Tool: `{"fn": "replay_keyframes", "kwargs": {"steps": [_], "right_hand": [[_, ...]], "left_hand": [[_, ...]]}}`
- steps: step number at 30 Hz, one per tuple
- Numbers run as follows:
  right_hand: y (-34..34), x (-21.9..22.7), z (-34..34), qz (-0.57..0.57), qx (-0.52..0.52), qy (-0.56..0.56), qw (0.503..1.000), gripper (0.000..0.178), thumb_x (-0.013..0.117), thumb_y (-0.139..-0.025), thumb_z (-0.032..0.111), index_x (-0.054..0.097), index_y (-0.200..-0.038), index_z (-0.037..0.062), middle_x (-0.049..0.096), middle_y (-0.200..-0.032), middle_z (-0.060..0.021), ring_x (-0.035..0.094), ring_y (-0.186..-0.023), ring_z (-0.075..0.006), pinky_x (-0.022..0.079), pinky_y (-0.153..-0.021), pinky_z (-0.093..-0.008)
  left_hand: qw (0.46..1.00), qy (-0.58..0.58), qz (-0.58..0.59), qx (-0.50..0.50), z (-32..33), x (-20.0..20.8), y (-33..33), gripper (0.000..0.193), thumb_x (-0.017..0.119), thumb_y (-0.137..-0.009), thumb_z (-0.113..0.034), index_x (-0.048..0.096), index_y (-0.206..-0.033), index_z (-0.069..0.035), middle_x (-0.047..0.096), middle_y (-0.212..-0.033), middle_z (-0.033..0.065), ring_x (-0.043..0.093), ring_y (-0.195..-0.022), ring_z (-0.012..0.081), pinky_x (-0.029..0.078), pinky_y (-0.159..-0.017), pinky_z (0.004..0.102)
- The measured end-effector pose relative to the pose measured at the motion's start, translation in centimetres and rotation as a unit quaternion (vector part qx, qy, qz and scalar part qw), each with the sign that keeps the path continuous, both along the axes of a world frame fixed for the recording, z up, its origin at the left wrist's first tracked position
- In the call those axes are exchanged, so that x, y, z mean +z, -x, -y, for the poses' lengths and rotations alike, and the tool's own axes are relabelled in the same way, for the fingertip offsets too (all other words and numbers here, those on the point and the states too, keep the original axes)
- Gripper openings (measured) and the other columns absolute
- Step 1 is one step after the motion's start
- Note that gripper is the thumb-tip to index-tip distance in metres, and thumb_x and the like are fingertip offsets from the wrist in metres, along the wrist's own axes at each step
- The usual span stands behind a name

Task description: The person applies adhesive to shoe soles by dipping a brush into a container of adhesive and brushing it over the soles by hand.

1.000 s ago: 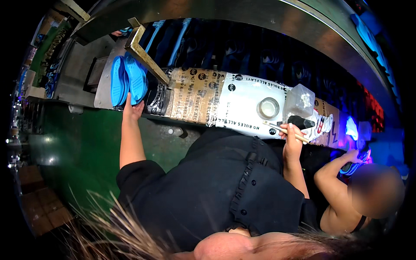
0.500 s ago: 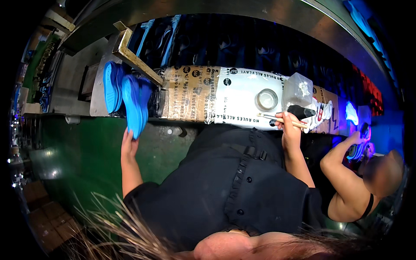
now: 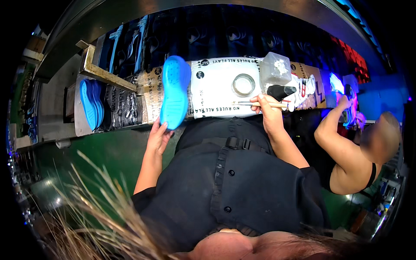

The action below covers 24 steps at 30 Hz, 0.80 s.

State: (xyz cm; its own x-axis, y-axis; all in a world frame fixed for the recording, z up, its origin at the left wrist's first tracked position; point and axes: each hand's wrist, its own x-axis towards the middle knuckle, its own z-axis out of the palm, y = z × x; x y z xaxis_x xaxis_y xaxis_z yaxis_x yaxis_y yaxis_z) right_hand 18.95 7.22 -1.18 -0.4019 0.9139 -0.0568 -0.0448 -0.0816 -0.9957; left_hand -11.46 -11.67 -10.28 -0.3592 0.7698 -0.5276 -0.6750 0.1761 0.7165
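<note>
A bright blue shoe sole [image 3: 175,93] stands out over the covered bench, its heel end pinched between the thumb and fingers of my left hand [image 3: 159,138]. My right hand [image 3: 269,113] is closed round a thin brush [image 3: 247,103] with a pale handle, its tip pointing left above the white sheet [image 3: 212,86]. Just beyond the brush sits a round clear dish [image 3: 243,85]. Behind my right hand lie a black cone-shaped object [image 3: 281,91] and a translucent plastic container [image 3: 276,69]. More blue soles [image 3: 91,104] rest together at the bench's left end.
An angled metal bar [image 3: 106,71] reaches over the bench on the left. Dark shoe parts line the shadowed rack [image 3: 208,37] behind. White crumpled cloth [image 3: 301,91] lies at the right, and another person [image 3: 342,143] works there under blue light.
My left hand has carried the blue sole rightward, away from the other soles, to the middle of the bench. My right hand keeps the brush near the dish. The view has shifted slightly.
</note>
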Motion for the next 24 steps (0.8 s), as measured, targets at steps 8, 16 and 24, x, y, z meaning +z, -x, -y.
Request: {"fn": "replay_keyframes", "kwargs": {"steps": [8,16,24], "right_hand": [[-0.9,0.2,0.9,0.028,-0.091,0.039,0.995,0.028,0.051,-0.089,0.023,0.061,-0.083,-0.0026,0.057,-0.067,-0.0063,0.049,-0.059,-0.0085,0.038,-0.056,-0.0197],[0.9,0.1,0.4,0.060,-0.047,0.031,0.997,0.029,0.050,-0.089,0.023,0.062,-0.081,-0.0026,0.059,-0.072,-0.0088,0.050,-0.062,-0.0100,0.038,-0.058,-0.0215],[2.1,-0.2,0.5,0.046,-0.032,0.040,0.998,0.029,0.049,-0.089,0.023,0.061,-0.082,-0.0025,0.057,-0.068,-0.0070,0.048,-0.064,-0.0101,0.038,-0.061,-0.0221]], "left_hand": [[0.938,0.089,-0.080,0.325,4.7,-2.3,15.9,0.058,0.058,-0.081,-0.044,0.043,-0.114,0.001,0.053,-0.104,0.0157,0.057,-0.082,0.0208,0.050,-0.069,0.0309],[0.920,0.063,0.000,0.387,6.8,-1.6,29.4,0.064,0.067,-0.074,-0.043,0.041,-0.120,-0.005,0.049,-0.114,0.0143,0.052,-0.100,0.0301,0.049,-0.081,0.0405],[0.920,-0.025,-0.147,0.363,8.4,-5.4,27.5,0.045,0.057,-0.084,-0.008,0.039,-0.124,-0.003,0.047,-0.119,0.0143,0.050,-0.105,0.0281,0.045,-0.090,0.0367]]}}
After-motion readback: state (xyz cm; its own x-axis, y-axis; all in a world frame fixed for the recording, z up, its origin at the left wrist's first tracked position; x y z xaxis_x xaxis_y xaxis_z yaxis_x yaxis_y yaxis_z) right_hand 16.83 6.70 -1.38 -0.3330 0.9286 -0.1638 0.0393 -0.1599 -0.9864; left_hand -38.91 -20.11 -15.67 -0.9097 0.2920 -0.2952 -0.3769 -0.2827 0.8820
